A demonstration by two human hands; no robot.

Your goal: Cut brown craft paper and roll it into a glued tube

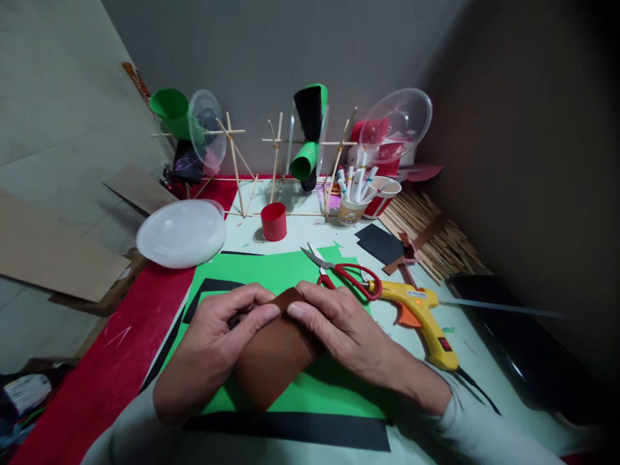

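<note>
A piece of brown paper (278,358) is pinched near its top corner by both of my hands, above the green sheet (339,387). My left hand (217,336) grips its left side, thumb in front and fingers behind. From the right, my right hand (346,323) holds the same top edge, thumb close to the left one. The paper bends slightly, and its back is hidden. Just beyond my right hand lie red-handled scissors (356,279), blades partly apart. A yellow glue gun (426,316) rests to the right, with a glue stick poking out of its back.
Behind stands a frame of thin sticks (276,155) with green and black paper cones (307,129). A red paper ring (274,223), a cup of markers (352,210) and a bundle of sticks (436,236) stand on the table. A white plastic lid (181,234) lies left.
</note>
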